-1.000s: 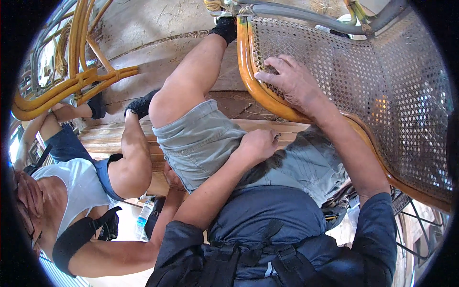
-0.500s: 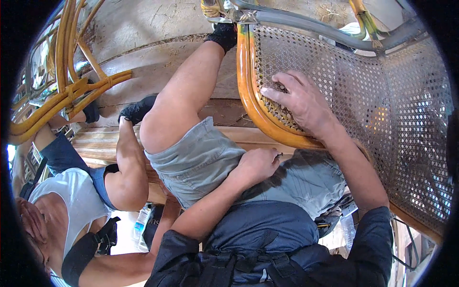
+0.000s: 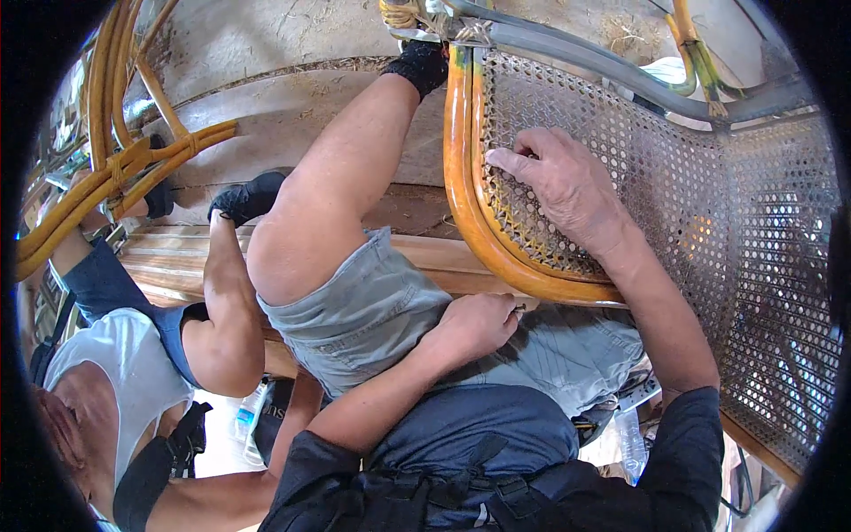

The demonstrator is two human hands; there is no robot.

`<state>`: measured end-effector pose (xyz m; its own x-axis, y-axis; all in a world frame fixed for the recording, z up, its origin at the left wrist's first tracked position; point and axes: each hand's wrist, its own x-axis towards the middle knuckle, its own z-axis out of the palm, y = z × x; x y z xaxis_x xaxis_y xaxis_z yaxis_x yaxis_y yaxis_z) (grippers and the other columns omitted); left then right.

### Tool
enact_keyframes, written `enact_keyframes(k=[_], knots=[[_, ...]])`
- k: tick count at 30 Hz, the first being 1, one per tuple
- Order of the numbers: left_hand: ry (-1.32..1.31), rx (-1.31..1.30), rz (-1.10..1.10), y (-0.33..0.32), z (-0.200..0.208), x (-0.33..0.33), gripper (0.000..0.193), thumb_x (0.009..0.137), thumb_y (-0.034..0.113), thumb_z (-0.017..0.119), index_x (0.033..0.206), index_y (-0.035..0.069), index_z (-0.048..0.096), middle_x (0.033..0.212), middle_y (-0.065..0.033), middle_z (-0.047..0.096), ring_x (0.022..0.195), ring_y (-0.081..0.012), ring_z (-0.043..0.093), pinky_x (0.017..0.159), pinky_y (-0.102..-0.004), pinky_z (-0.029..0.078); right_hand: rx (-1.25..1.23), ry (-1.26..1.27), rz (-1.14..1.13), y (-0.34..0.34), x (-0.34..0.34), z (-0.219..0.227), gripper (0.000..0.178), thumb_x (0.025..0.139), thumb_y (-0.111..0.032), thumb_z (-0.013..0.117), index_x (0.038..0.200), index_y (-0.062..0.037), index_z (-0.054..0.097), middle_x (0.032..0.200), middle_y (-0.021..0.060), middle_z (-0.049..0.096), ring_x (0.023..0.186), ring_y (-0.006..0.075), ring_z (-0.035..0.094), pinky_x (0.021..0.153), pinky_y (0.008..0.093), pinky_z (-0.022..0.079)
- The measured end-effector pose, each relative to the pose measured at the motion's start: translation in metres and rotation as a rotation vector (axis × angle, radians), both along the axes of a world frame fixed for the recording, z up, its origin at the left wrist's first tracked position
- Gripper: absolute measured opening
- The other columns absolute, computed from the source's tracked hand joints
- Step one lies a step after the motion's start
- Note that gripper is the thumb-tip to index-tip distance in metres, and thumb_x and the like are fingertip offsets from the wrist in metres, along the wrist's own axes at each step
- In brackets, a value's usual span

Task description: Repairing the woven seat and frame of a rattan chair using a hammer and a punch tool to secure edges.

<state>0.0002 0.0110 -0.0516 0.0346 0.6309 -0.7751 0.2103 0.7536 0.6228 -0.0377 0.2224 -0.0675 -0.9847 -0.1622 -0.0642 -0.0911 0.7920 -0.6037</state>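
A rattan chair frame with glossy orange-brown bent poles lies across my lap on the right, with a sheet of woven cane mesh spanning it. My right hand rests over the mesh near its left edge. The thumb points to the loose strand ends along the pole; the fingers are bent, apart from the thumb, and I see nothing held between them. On my grey shorts, below the frame's lower curve, my left hand is closed around something small, mostly hidden in the fist.
A person in a white sleeveless top sits close at my left. Another rattan frame stands at the upper left. Grey-wrapped poles cross the mesh's far side. Wooden planks lie beneath my leg; a plastic bottle is at the lower right.
The fingers of my right hand have drawn in and bent more, while the thumb stays by the mesh edge. My left hand remains closed on my lap. The view has shifted slightly.
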Motion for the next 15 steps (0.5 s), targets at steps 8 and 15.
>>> enact_keyframes(k=[8, 15], knots=[[-0.001, 0.026, 0.021, 0.004, 0.005, -0.002, 0.031, 0.088, 0.027, 0.045, 0.09, 0.001, 0.061, 0.083, -0.0215, 0.064, 0.079, -0.0391, 0.062, 0.072, -0.05, 0.049, 0.06, -0.015, -0.027, -0.003, -0.002, 0.001, 0.034, 0.077, -0.008, 0.053, 0.108, -0.0158, 0.061, 0.092, 0.0101, 0.055, 0.083, 0.0284, 0.057, 0.071, 0.0374, 0.048], [0.011, 0.006, 0.052, -0.001, 0.004, 0.003, 0.031, 0.086, 0.028, 0.046, 0.089, 0.001, 0.061, 0.084, -0.0213, 0.064, 0.081, -0.0396, 0.062, 0.073, -0.0493, 0.049, 0.087, 0.039, 0.067, -0.005, 0.005, 0.012, 0.036, 0.078, -0.007, 0.052, 0.111, -0.0184, 0.06, 0.099, 0.0105, 0.054, 0.089, 0.0284, 0.055, 0.073, 0.0378, 0.048]])
